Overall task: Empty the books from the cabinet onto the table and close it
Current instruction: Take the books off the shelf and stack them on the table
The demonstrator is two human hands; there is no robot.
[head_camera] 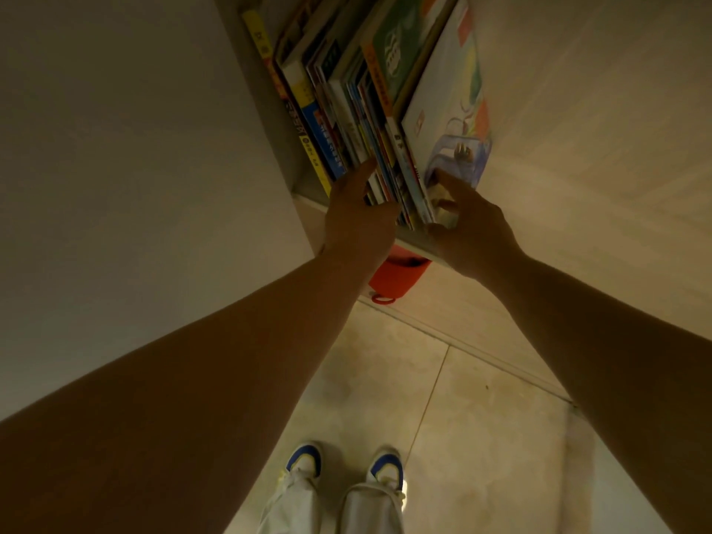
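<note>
Both hands reach into the cabinet, where the books stand on its shelf in a tight row. The left hand lies against the spines with fingers pushed between them, and the right hand touches the large white book at the row's right end; whether either one really grips, I cannot tell. It seems best to press a bundle between both hands and pull it out level. I count roughly fifteen books, two hands, one red bin under them.

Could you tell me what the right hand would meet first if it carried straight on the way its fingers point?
Probably the large pale picture book: the right hand already reaches its lower cover, though depth is unclear.
</note>
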